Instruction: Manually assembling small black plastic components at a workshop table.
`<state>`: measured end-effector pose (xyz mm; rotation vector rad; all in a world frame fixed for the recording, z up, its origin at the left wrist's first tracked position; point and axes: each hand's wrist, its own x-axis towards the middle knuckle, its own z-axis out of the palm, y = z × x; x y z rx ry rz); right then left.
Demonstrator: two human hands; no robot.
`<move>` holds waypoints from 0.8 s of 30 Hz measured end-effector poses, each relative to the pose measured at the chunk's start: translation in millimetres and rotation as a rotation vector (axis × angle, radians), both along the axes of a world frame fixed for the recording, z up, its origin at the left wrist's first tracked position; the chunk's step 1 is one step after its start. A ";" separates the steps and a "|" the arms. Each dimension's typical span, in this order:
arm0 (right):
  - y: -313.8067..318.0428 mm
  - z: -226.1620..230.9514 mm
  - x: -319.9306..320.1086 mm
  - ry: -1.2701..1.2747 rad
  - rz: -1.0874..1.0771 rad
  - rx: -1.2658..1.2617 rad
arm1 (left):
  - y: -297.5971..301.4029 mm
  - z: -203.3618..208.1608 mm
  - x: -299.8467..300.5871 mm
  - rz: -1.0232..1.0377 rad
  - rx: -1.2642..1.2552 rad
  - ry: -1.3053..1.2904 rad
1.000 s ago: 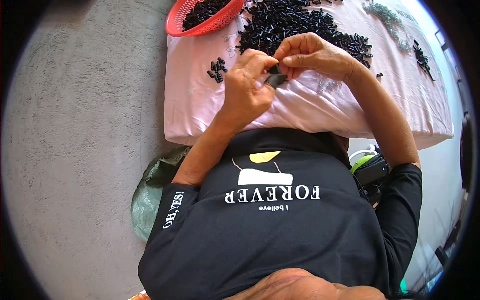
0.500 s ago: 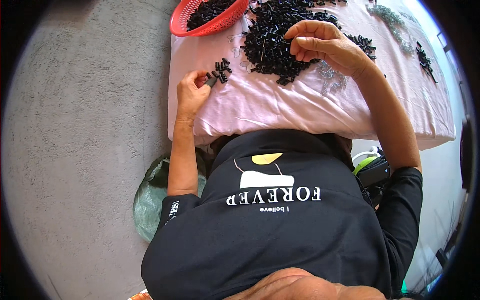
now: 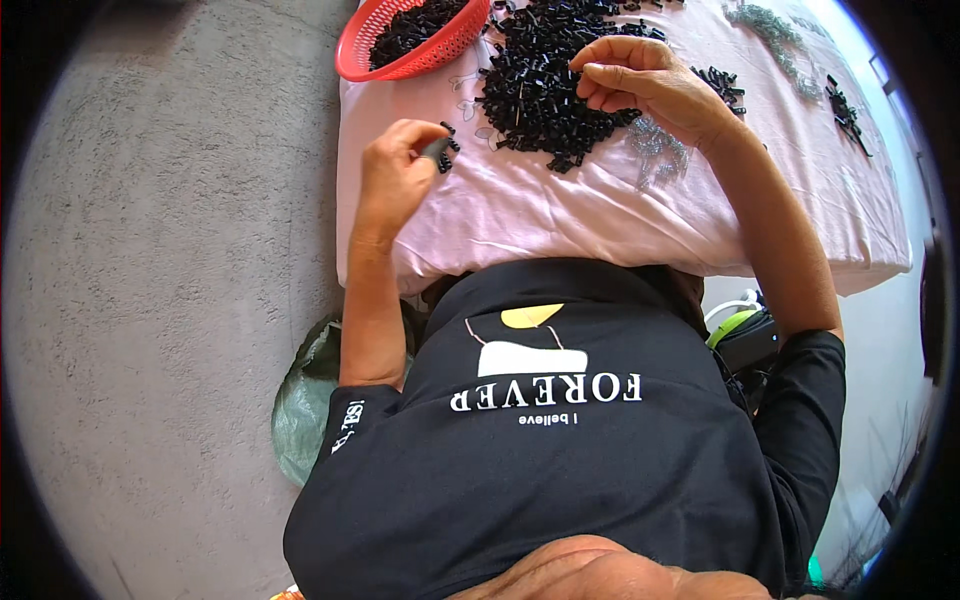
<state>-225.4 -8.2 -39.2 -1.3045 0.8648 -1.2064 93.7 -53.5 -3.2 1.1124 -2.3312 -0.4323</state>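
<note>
A big heap of small black tube-shaped pieces [image 3: 545,95] lies on a pink cloth. Over its right side hovers my right hand [image 3: 650,85], with thumb and fingers bent together; whatever they may pinch is too small to make out. My left hand [image 3: 398,170] is at the cloth's left part, fingers curled in toward the thumb, and a dark cover [image 3: 435,149] shows on one digit. Beside its fingertips sits a small group of the same black pieces [image 3: 449,150], partly hidden by the hand. I cannot tell what the left fingers hold.
A red perforated basket [image 3: 455,50] with more black pieces stands at the far left of the pink cloth [image 3: 560,215]. Small clear or silvery parts [image 3: 658,155] lie below my right wrist, others [image 3: 765,35] far right. Dark thin pieces [image 3: 845,115] lie near the right edge. A green bag [image 3: 300,410] rests at lower left.
My left hand has shifted up and to the right, and it now covers some of the small group of black pieces. My right hand stays almost in place above the heap.
</note>
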 end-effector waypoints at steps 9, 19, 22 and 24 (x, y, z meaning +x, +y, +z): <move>-5.6 -4.3 -3.1 0.017 -0.164 0.065 | -3.2 -16.3 -59.4 -0.174 -0.052 -0.022; -11.2 -9.8 -7.0 0.041 -0.246 0.002 | -9.7 -25.0 -88.0 -0.204 -0.140 -0.043; -11.7 -11.6 -9.7 0.062 -0.255 -0.018 | -12.5 -23.3 -90.5 -0.182 -0.165 -0.094; -11.9 -12.6 -9.7 0.067 -0.234 -0.040 | -18.4 -22.5 -92.0 -0.177 -0.186 -0.074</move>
